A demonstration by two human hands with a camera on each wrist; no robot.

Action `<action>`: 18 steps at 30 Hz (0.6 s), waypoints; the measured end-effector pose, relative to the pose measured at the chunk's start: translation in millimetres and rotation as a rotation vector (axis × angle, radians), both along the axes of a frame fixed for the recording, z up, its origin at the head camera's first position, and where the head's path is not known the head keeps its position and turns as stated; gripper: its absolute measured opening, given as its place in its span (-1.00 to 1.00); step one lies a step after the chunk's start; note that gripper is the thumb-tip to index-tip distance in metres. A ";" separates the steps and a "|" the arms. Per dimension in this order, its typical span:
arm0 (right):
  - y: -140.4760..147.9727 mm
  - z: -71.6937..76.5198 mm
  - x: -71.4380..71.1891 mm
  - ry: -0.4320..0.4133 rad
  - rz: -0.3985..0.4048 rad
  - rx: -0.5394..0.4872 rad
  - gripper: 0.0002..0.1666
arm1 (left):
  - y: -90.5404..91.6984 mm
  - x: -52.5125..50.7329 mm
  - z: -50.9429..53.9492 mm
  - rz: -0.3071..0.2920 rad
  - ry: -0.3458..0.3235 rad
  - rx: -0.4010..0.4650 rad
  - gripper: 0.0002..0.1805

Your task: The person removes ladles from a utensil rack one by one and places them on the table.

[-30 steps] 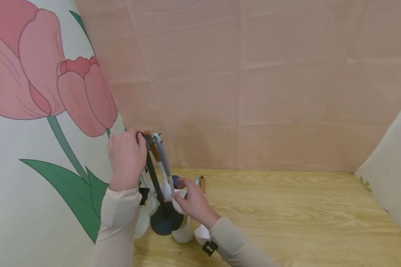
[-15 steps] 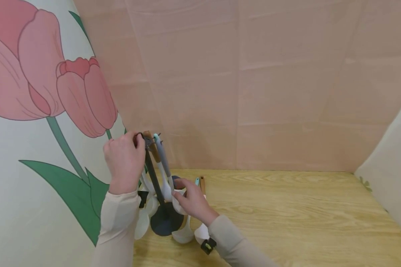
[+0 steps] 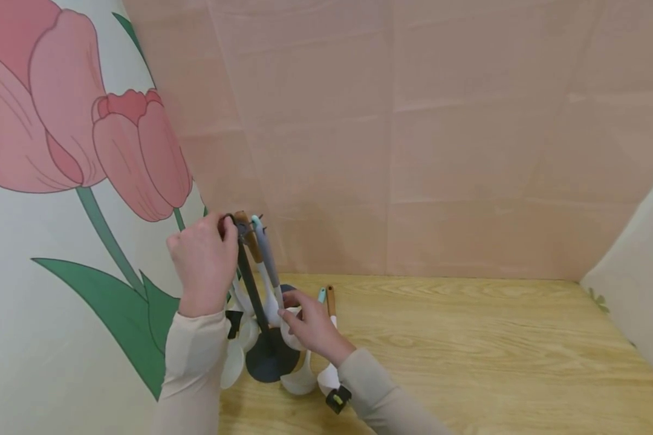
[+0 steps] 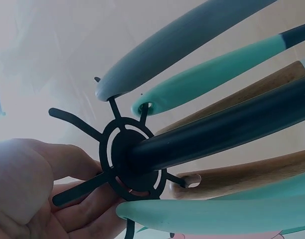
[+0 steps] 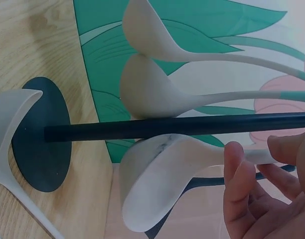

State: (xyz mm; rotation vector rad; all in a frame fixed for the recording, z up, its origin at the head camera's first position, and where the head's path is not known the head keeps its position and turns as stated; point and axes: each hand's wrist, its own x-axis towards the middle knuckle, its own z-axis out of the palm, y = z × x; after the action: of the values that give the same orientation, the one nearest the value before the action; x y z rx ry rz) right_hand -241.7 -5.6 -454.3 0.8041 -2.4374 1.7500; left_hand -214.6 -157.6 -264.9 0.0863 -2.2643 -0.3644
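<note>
A dark utensil stand with a round base and a hooked top ring bears several hanging utensils. My left hand grips that top ring from the left; in the left wrist view its fingers curl behind the ring. From one hook hangs a ladle with a grey handle and a white marbled bowl. My right hand pinches this ladle's pale neck between thumb and fingers, just above the bowl.
Two white ladles, one at the base's front right and one farther right, lie on the wooden table. Brown and turquoise handle ends stick up behind my right hand. A tulip-printed wall stands close on the left, a pinkish cloth behind.
My right hand has shifted slightly left, its thumb and forefinger coming closer together at the ladle's neck. My left hand has moved slightly left and down at the stand's top.
</note>
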 end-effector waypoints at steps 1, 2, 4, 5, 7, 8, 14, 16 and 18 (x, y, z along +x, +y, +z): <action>-0.1 -0.4 -0.1 0.003 0.002 0.001 -0.67 | 0.0 -0.1 -0.4 -0.001 0.008 -0.003 -0.70; -0.3 -0.8 0.0 0.005 0.003 0.000 -0.68 | -0.1 -0.3 -0.9 -0.002 0.016 -0.007 -0.70; -0.3 -1.4 0.3 0.007 0.009 0.001 -0.70 | 0.1 -0.4 -1.4 -0.003 0.028 -0.014 -0.70; 0.1 -0.8 1.0 0.007 0.010 0.002 -0.70 | 0.3 -0.2 -1.4 -0.002 0.033 -0.017 -0.70; 0.5 -0.6 1.7 0.013 0.016 0.000 -0.72 | 0.7 0.2 -1.3 -0.001 0.036 -0.021 -0.70; 0.8 -0.5 1.9 0.017 0.018 0.000 -0.73 | 0.9 0.4 -1.1 0.000 0.035 -0.022 -0.70; 2.4 0.0 3.4 0.053 0.030 0.020 -0.77 | 2.3 1.6 -0.2 0.014 0.014 -0.030 -0.69; 3.0 0.7 4.0 0.064 0.033 0.031 -0.76 | 2.5 1.8 0.0 0.021 0.008 -0.031 -0.68; 3.7 1.7 4.6 0.072 0.037 0.038 -0.75 | 2.6 1.8 0.0 0.025 0.004 -0.032 -0.68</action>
State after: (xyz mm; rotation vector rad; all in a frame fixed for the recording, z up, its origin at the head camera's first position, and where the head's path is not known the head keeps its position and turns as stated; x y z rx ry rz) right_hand -237.0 -1.9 -452.6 0.9056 -2.4318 1.6602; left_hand -212.8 -154.9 -264.9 0.0970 -2.2618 -0.3142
